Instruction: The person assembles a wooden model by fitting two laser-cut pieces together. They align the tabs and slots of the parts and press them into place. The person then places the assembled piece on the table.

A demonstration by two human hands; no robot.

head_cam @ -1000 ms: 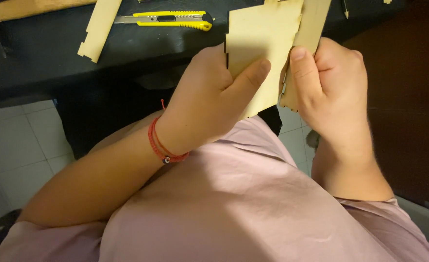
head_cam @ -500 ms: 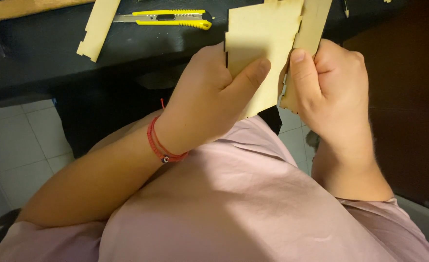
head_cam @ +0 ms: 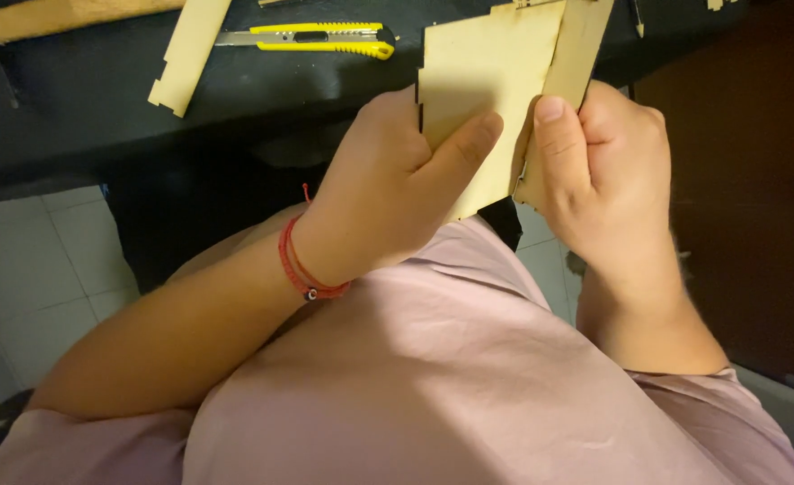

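A: Our left hand (head_cam: 388, 193) clamps the square plywood panel (head_cam: 482, 85), thumb flat across its face; our right hand (head_cam: 603, 171) pinches the narrower panel (head_cam: 569, 81) against its right edge.

B: Any change?

A: None over the last second: both grips hold, the 2 pieces meet above the lap, joint apparently unseated.

B: Beyond them?

A: A yellow utility knife (head_cam: 311, 38) and a notched strip (head_cam: 188, 54) on the black table (head_cam: 82, 99).

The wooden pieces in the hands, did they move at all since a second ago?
No visible change. The left hand still grips the flat wooden panel, and the right hand still holds the narrower wooden piece against its edge. The yellow utility knife and the wooden strip lie where they were on the black table.
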